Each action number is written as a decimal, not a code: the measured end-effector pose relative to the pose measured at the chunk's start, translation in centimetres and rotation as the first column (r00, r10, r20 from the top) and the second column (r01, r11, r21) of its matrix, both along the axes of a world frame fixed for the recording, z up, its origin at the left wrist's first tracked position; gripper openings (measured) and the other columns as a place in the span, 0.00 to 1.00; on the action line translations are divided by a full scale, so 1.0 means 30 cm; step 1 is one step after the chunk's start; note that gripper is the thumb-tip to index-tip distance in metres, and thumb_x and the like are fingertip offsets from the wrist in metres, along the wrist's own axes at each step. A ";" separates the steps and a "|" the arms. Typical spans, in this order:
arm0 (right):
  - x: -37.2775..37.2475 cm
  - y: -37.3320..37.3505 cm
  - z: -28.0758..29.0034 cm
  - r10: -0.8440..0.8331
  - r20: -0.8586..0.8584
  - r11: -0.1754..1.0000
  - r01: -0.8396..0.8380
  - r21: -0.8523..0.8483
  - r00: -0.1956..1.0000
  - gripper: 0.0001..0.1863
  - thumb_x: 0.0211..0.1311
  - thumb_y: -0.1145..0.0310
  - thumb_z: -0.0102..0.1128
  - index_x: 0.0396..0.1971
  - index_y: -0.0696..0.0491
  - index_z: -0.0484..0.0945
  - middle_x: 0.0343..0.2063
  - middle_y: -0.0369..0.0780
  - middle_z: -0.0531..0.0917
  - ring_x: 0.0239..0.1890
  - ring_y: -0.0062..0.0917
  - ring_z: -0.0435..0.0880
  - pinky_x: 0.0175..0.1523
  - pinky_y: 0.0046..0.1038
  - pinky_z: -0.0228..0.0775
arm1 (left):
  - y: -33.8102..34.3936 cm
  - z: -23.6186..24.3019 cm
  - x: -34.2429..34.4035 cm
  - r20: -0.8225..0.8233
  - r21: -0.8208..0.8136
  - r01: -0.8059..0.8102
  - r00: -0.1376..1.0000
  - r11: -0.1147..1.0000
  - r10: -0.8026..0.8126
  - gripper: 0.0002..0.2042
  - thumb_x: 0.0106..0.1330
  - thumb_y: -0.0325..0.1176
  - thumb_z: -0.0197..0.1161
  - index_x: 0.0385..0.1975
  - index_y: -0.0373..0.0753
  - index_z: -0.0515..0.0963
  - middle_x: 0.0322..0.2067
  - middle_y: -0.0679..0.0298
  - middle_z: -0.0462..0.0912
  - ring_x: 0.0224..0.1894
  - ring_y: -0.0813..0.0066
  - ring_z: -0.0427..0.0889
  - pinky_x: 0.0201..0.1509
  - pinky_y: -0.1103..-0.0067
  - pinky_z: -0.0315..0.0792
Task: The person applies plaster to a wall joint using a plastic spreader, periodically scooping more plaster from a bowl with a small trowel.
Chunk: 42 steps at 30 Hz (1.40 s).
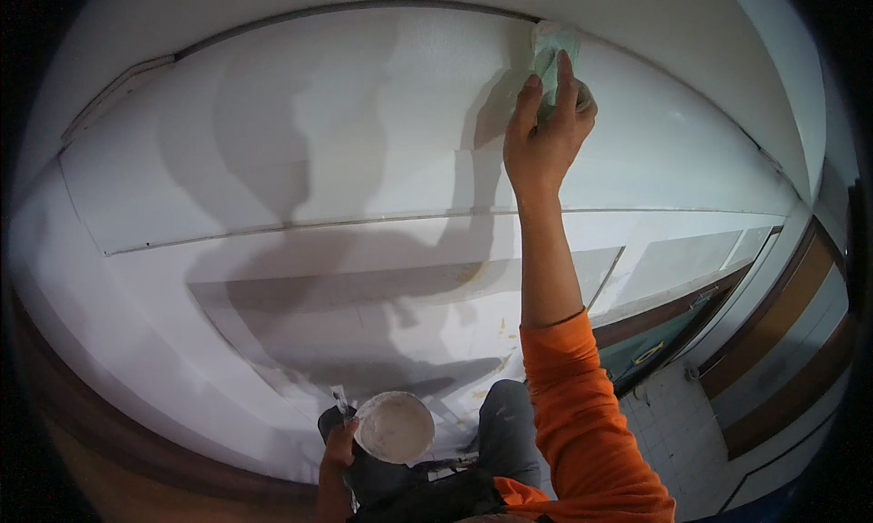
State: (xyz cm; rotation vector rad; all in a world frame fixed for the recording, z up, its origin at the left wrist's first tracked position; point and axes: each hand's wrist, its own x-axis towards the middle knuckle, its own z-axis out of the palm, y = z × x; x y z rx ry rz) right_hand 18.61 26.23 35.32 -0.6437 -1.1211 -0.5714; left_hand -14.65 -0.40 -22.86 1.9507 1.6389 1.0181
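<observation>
My right hand (550,132) is raised at arm's length and closed on a pale green pad (556,39) smeared with white. Whether it is a sponge, a cloth or a spreader I cannot tell. The pad presses on the top of the white panel (382,95), by the dark gap along its upper edge. Low down, my left hand (341,443) grips the rim of a round tub (427,412) of whitish paste (396,427). A narrow, pale, flat-ended tool (339,397) sticks up beside that hand; how it is held is hidden.
Below the panel, a ledge line crosses the wall (364,296), which has grey and yellowish patches. My legs (511,423) are beneath me. At the right are a dark-framed opening (650,341), a pale tiled floor (673,423) and brown-framed boards (773,341). My shadow falls across panel and wall.
</observation>
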 end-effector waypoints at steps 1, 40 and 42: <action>-0.009 0.014 0.000 -0.030 -0.009 1.000 0.030 -0.008 1.000 0.24 0.71 0.60 0.56 0.65 0.50 0.71 0.52 0.58 0.71 0.54 0.45 0.69 0.59 0.44 0.63 | 0.000 -0.013 -0.003 -0.005 -0.031 0.003 1.000 1.000 -0.003 0.26 0.62 0.30 0.65 0.61 0.41 0.67 0.47 0.46 0.80 0.48 0.44 0.80 0.55 0.63 0.72; 0.103 -0.178 0.119 -0.283 0.403 0.860 0.416 -0.294 0.870 0.18 0.67 0.60 0.58 0.54 0.47 0.83 0.41 0.53 0.77 0.45 0.45 0.76 0.47 0.43 0.74 | -0.007 0.147 0.043 -0.137 -0.165 0.014 0.990 0.986 -0.037 0.32 0.58 0.34 0.70 0.62 0.36 0.66 0.53 0.46 0.79 0.54 0.46 0.79 0.59 0.63 0.72; 0.137 -0.212 0.081 -0.218 0.432 0.886 0.363 -0.288 0.875 0.17 0.69 0.60 0.57 0.54 0.48 0.83 0.41 0.53 0.80 0.44 0.44 0.79 0.47 0.43 0.75 | -0.003 0.168 0.056 0.080 -0.296 -0.018 0.996 0.955 0.044 0.28 0.63 0.36 0.66 0.62 0.36 0.67 0.53 0.47 0.80 0.53 0.48 0.80 0.58 0.64 0.72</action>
